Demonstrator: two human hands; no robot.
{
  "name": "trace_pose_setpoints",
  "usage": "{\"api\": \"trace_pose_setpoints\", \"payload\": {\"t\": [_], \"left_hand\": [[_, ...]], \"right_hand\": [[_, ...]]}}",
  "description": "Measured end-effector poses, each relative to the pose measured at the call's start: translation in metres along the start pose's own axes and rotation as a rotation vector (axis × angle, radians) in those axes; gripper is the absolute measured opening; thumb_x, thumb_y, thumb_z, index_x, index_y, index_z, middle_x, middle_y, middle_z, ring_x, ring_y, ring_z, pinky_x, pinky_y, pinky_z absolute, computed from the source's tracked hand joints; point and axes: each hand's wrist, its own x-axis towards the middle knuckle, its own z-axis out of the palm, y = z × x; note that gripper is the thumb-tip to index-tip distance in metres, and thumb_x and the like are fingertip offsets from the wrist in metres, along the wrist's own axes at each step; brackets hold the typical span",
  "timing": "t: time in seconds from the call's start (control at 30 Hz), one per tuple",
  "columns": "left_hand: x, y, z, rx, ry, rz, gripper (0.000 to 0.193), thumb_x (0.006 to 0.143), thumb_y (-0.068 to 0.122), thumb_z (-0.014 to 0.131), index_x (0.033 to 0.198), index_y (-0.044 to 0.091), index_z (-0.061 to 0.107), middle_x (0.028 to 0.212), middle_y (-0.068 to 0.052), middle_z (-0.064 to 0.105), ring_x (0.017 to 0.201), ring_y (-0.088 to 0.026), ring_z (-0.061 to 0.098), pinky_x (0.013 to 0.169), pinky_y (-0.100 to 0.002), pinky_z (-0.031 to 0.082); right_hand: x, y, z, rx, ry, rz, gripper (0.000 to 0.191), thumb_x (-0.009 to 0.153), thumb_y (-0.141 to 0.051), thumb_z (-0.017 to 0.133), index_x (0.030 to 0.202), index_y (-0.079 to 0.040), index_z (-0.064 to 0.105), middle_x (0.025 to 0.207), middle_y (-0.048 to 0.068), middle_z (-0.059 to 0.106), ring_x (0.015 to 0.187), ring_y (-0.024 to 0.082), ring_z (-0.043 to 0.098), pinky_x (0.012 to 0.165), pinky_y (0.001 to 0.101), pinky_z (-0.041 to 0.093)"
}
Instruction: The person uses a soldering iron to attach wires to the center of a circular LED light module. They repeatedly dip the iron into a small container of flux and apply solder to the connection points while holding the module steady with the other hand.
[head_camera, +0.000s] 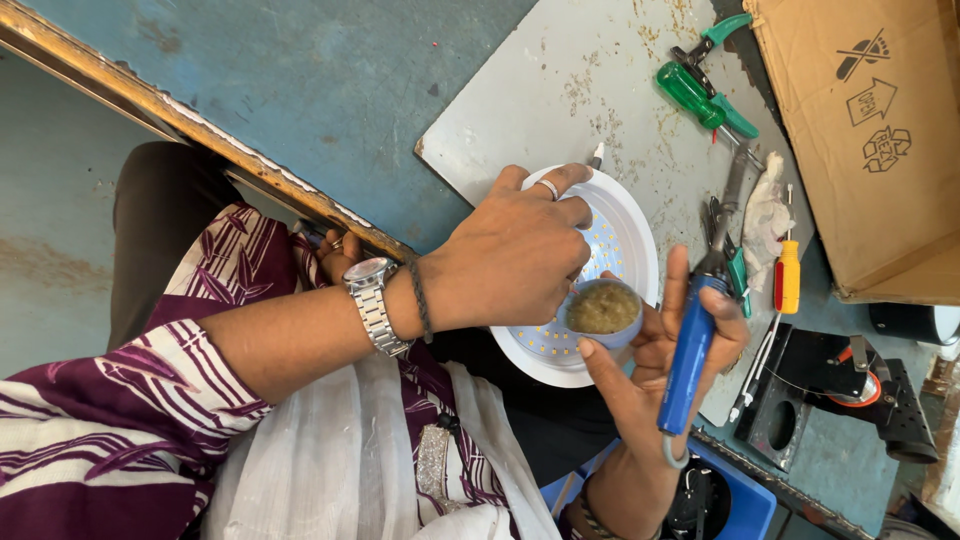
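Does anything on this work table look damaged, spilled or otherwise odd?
Nothing is spilled. The grey plate under the round lamp is stained with rust, and the table's wooden edge is worn and chipped. The tools lie loosely scattered.

The round lamp panel (628, 225) lies on the metal sheet (560, 90), under the left hand (510, 260). The small paste tin (603, 310) sits over the panel's rim, between both hands. The right hand (650, 370), just right of the tin, grips the soldering iron (695, 335). Further right lie a screwdriver (787, 275) and a rag (765, 215); pliers (705, 85) lie beyond, beside the cardboard box (870, 130)
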Motion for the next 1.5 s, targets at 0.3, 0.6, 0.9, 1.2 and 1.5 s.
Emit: {"api": "trace_pose_setpoints", "payload": {"t": [0.3,0.6,0.9,1.2,1.5], "left_hand": [[0.003,0.003,0.006,-0.025,0.023,0.012,0.006,0.067,0.017,0.075,0.069,0.013,0.079,0.104,-0.007,0.073,0.134,-0.037,0.049,0.086,-0.053,0.041],[0.004,0.003,0.018,0.014,0.070,0.032,0.009,0.071,0.013,0.069,0.070,0.009,0.077,0.111,-0.006,0.075,0.137,-0.033,0.049,0.089,-0.048,0.043],[0.006,0.009,0.023,0.067,0.063,0.009,0.012,0.077,0.016,0.071,0.074,0.006,0.077,0.116,-0.006,0.073,0.139,-0.032,0.049,0.093,-0.048,0.044],[0.009,0.010,0.025,0.075,0.041,-0.004,0.013,0.078,0.016,0.070,0.075,0.006,0.078,0.115,-0.005,0.073,0.139,-0.032,0.048,0.094,-0.049,0.044],[0.010,0.010,0.025,0.085,0.034,-0.001,0.014,0.074,0.017,0.070,0.076,0.005,0.077,0.114,-0.006,0.073,0.139,-0.033,0.048,0.092,-0.049,0.044]], "right_hand": [[-0.007,-0.007,-0.033,-0.167,0.288,-0.116,0.087,0.082,0.013,0.074,0.146,-0.024,0.029,0.167,0.021,0.034,0.156,0.026,0.035,0.127,0.0426,0.039],[-0.020,0.043,-0.062,-0.243,0.422,-0.135,0.084,0.089,0.016,0.074,0.145,-0.025,0.026,0.172,0.022,0.030,0.153,0.024,0.031,0.121,0.0372,0.037],[-0.033,0.072,-0.069,-0.178,0.464,-0.048,0.086,0.094,0.013,0.079,0.147,-0.023,0.022,0.174,0.022,0.026,0.155,0.030,0.038,0.127,0.0470,0.044],[-0.034,0.060,-0.069,-0.137,0.731,-0.223,0.060,0.105,-0.020,0.073,0.149,-0.010,0.033,0.143,0.025,0.062,0.122,0.028,0.071,0.095,0.0341,0.062],[-0.060,0.052,-0.081,0.261,0.742,-0.214,0.033,0.113,-0.027,0.066,0.109,0.005,0.057,0.098,0.020,0.064,0.057,0.019,0.058,0.049,0.0278,0.051]]}}
